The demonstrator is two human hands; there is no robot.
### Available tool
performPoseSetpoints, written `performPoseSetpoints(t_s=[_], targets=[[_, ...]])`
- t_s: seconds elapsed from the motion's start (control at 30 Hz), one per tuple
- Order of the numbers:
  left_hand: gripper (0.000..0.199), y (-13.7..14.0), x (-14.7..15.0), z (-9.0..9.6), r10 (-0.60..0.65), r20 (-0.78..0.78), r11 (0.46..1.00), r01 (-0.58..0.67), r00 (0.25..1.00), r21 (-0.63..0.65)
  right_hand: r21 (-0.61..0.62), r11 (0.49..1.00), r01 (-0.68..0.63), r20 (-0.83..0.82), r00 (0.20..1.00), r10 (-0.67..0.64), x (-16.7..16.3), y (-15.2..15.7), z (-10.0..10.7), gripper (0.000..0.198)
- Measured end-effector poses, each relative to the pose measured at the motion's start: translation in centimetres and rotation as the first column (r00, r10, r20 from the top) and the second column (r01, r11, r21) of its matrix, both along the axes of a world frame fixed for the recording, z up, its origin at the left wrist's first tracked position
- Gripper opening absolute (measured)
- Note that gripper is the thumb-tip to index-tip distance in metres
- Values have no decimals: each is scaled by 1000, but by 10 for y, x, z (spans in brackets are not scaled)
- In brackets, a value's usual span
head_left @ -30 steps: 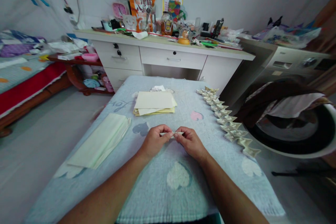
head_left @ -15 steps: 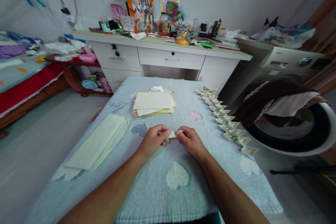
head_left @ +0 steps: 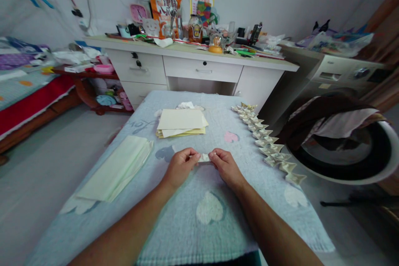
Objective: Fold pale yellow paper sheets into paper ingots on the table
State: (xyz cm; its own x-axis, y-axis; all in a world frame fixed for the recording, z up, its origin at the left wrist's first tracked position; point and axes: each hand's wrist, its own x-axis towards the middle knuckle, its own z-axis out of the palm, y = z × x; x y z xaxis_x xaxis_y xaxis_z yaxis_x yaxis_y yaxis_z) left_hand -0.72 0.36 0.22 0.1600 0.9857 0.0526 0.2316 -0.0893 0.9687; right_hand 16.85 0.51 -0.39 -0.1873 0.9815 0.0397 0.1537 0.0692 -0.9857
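A small folded piece of pale paper stretches between my two hands over the cloth-covered table. My left hand pinches its left end between thumb and fingers, and my right hand pinches the right end. Beyond the hands lies a stack of cream and yellow paper sheets. To the left rests a pile of long pale green paper. A row of folded, pointed paper pieces runs along the table's right side.
The table wears a blue cloth with heart patterns. Behind it stands a white desk crowded with jars and packets. At right is a washing machine with its door open and cloth hanging out. A bed is at left.
My hands have drawn slightly apart, so more of the folded paper shows between them. Both still grip its ends. The stacks and the row of folded pieces have not moved.
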Motion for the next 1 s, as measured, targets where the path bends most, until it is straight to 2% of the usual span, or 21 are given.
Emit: performPoseSetpoints(t_s=[0.07, 0.13, 0.2, 0.27, 0.33, 0.4, 0.5, 0.6, 1.0], targets=[[27, -4, 2, 1, 31, -64, 984, -19, 998, 176, -9, 1000, 18, -6, 1000, -19, 0, 0, -1, 35], [35, -7, 3, 3, 36, -136, 941, 12, 990, 339, -23, 999, 28, -21, 999, -29, 0, 1, -1, 35], [39, -8, 3, 4, 20, -221, 896, 80, 975, 437, -34, 999, 35, -38, 999, -37, 0, 1, -1, 35], [33, -8, 3, 4, 2, -285, 872, 138, 959, 470, -41, 998, 40, -53, 998, -42, 0, 1, -1, 35], [26, -6, 2, 2, -5, -301, 882, 146, 954, 448, -53, 998, 33, -85, 996, -38, 0, 1, 0, 35], [24, -3, 1, -1, 4, -264, 916, 103, 964, 387, -69, 998, -4, -150, 989, -7, 0, 1, 0, 34], [23, 0, 1, -6, 22, -141, 964, 16, 990, 266, -61, 995, -80, -245, 968, 63, -1, -1, 2, 26], [24, 2, 1, -10, 22, -37, 983, -15, 999, 182, -11, 995, -100, -283, 955, 93, -5, -1, 4, 24], [22, -5, 4, -1, -20, -39, 987, 26, 999, 161, -34, 995, -98, -291, 953, 84, -8, -1, -1, 27]])
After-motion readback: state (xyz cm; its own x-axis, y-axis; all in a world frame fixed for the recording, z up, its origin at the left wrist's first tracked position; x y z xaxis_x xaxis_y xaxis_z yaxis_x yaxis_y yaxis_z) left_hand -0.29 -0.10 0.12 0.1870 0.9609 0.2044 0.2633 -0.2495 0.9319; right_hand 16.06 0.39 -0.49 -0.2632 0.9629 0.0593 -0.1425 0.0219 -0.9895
